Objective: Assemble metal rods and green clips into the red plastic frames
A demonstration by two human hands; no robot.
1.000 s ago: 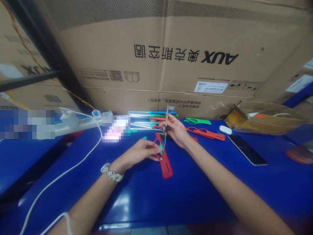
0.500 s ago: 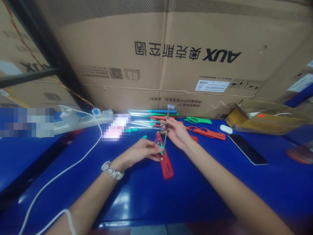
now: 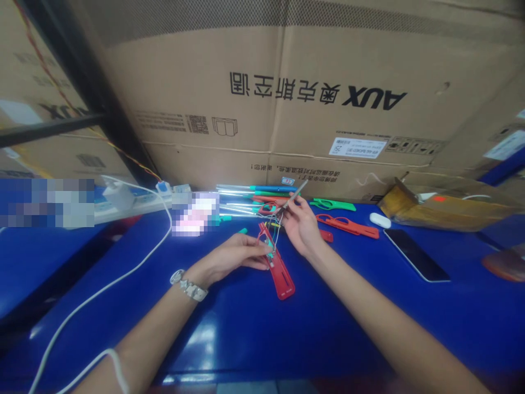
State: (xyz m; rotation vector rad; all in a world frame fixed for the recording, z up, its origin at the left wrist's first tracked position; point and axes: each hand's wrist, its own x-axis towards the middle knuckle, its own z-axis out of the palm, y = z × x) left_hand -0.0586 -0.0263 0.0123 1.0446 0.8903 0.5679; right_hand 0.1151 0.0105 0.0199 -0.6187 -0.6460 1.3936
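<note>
A red plastic handle piece [image 3: 281,271] lies flat on the blue table [image 3: 254,328], with thin wires at its upper end. My left hand [image 3: 238,256], a watch on its wrist, pinches that upper end with closed fingers. My right hand [image 3: 301,221] is closed on a thin metal tool [image 3: 293,198], perhaps tweezers, tilted up to the right just above the wires.
Several metal rods with teal and blue handles [image 3: 250,197] lie behind the hands. Green [image 3: 332,205] and red [image 3: 348,226] plastic pieces, a white mouse [image 3: 380,220] and a phone [image 3: 414,254] lie right. A white cable [image 3: 123,273] crosses left. A cardboard box [image 3: 307,98] walls the back.
The metal tool in my right hand has tipped from upright to leaning right. The red piece has shifted slightly right. My left hand has stayed put.
</note>
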